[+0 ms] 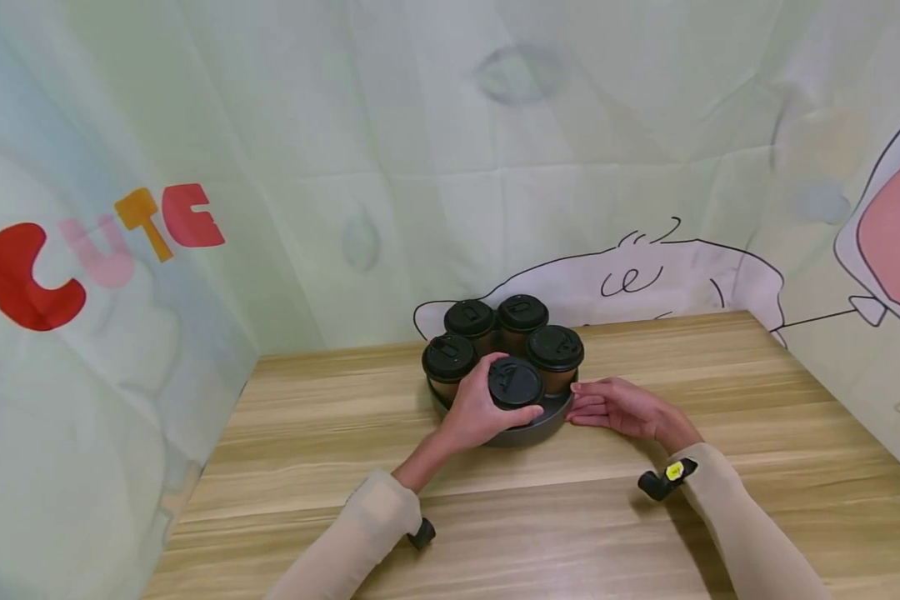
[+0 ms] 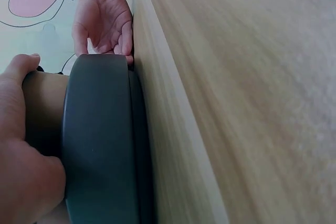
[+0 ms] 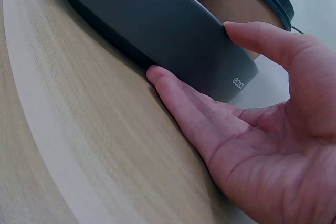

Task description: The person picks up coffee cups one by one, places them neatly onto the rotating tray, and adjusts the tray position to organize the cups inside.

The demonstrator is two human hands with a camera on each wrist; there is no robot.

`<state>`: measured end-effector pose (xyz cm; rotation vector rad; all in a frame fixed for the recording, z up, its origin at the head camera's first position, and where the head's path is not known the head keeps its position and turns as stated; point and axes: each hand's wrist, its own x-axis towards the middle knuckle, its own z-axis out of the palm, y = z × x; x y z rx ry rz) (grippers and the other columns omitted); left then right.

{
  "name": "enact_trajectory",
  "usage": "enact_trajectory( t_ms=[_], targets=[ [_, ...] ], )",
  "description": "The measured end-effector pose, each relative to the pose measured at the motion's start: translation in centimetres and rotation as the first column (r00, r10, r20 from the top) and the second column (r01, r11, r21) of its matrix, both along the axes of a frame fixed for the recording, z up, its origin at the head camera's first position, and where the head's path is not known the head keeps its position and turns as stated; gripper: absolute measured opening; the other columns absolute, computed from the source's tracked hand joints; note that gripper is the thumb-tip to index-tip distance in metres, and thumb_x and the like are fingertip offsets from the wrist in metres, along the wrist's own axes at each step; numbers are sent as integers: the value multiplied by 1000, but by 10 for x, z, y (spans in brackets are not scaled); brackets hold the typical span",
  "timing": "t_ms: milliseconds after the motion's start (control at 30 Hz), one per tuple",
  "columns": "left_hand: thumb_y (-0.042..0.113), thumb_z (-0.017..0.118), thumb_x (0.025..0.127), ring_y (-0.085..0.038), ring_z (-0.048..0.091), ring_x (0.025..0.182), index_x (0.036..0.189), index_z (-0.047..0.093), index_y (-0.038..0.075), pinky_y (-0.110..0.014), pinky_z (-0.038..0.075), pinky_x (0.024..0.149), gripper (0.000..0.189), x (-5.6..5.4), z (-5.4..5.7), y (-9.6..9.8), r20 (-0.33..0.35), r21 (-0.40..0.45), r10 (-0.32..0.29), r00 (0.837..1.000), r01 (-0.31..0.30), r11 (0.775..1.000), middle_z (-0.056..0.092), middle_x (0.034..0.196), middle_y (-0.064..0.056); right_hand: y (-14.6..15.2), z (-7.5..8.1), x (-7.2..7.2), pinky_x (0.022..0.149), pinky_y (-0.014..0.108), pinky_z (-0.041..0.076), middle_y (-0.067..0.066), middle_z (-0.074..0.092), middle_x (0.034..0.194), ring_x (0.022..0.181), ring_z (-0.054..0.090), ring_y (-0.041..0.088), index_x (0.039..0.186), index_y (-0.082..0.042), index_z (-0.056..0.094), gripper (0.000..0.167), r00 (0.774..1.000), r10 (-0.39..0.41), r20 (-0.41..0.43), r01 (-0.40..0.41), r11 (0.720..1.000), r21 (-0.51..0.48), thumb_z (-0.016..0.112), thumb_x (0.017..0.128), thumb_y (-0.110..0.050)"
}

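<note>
A round dark grey tray [image 1: 528, 435] stands on the table, holding several brown paper coffee cups with black lids. My left hand [image 1: 476, 408] grips the front cup [image 1: 515, 383], its thumb and fingers spread round the sides near the lid. In the left wrist view, that cup's brown side [image 2: 46, 98] shows behind the tray wall. My right hand [image 1: 618, 407] is at the tray's right side. Its fairly straight fingers [image 3: 181, 98] touch the wall low down, near the tabletop, while the thumb lies by the rim. Part of the front cup is hidden by the left hand.
Around the tray stand the other lidded cups: a left one [image 1: 448, 358], two at the back [image 1: 471, 318] and a right one [image 1: 556, 348]. Under them is a wood-grain table [image 1: 307, 417]. A printed cloth backdrop [image 1: 345, 167] rises close behind the tray.
</note>
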<state>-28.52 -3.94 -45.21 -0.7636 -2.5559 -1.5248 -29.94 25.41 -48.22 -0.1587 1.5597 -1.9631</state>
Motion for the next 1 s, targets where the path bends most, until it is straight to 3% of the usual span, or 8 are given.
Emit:
enact_trajectory(
  t_ms=[300,533,1000],
  targets=[
    [48,89,77,-30,54,127,150,43,9,-49,48,105,95,3,3,-1,24,-57,20,1000,-19,998,59,136,-11,-2,0,0,101,39,55,13,75,104,102,73,22,110,2,63,20,999,-36,15,35,999,22,50,111,-14],
    [48,91,75,-30,57,125,150,42,4,-47,49,104,100,4,4,-2,-9,-72,17,1000,-18,997,61,134,-11,0,1,1,102,39,54,13,75,106,103,72,21,110,2,63,21,1000,-23,14,22,1000,19,50,111,-14],
    [53,91,74,-36,52,134,154,36,11,-51,47,108,106,15,4,-8,-6,-125,40,999,-40,991,57,143,-13,0,3,2,103,39,53,12,75,105,103,73,21,109,0,65,21,1000,-7,7,7,1000,15,51,111,-15]
  ],
)
